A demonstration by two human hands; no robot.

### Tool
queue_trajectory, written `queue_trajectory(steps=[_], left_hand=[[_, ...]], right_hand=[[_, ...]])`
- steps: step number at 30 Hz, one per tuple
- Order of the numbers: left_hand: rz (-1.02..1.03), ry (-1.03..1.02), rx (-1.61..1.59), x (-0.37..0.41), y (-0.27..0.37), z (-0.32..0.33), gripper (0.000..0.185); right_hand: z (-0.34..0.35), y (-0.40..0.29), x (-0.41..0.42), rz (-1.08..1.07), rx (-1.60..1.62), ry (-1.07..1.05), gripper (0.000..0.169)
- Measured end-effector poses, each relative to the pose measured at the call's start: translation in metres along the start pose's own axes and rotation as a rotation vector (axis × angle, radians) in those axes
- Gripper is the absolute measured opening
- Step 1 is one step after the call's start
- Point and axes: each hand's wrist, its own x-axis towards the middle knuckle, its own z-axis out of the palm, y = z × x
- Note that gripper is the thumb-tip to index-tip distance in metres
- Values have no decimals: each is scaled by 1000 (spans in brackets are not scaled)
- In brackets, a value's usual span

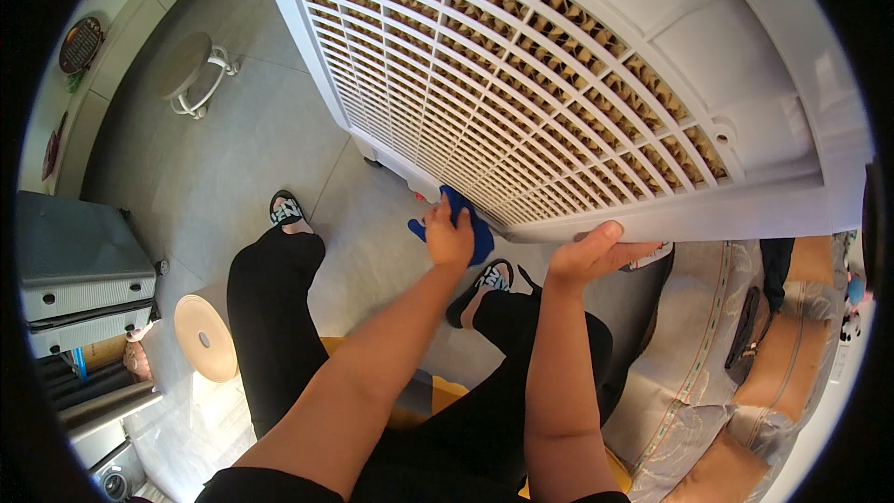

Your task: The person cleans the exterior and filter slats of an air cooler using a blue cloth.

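Note:
A large white plastic evaporative air cooler (761,70) stands before me. Brown honeycomb pad shows through the bars of its grille (447,70). My left hand (449,241) holds a blue cloth (482,239) against the lower left edge of the cooler, beside the grille; part of the cloth lies hidden behind the fingers. My right hand (585,255) grips the cooler's near edge, thumb on the face and fingers along the side. A small red part (419,196) is visible low on the cooler, just past the cloth.
A round stool with white legs (202,80) stands at upper left. Left are a grey suitcase (87,237) and a round beige roll (204,339). A sofa with a patterned cover (691,342) and tan cushions (782,363) lies right. My slippered feet rest on grey tiles (370,279).

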Motion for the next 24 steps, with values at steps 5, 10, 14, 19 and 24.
queue_trajectory(steps=[5, 10, 14, 19, 24], left_hand=[[169, -420, 159, -28, -3, -12, 45], [279, -550, -26, -36, 21, -25, 39], [264, -578, -162, -16, 2, -16, 35], [40, -283, -88, 4, -10, -5, 27], [47, -307, 65, -31, 8, 4, 29]], right_hand=[[3, -1, 0, 0, 27, 7, 74], [2, -6, -1, 76, 35, 21, 75], [5, -6, -1, 52, 20, 41, 78], [2, -2, -1, 24, -12, 36, 78], [5, -3, -3, 49, 28, 56, 76]])
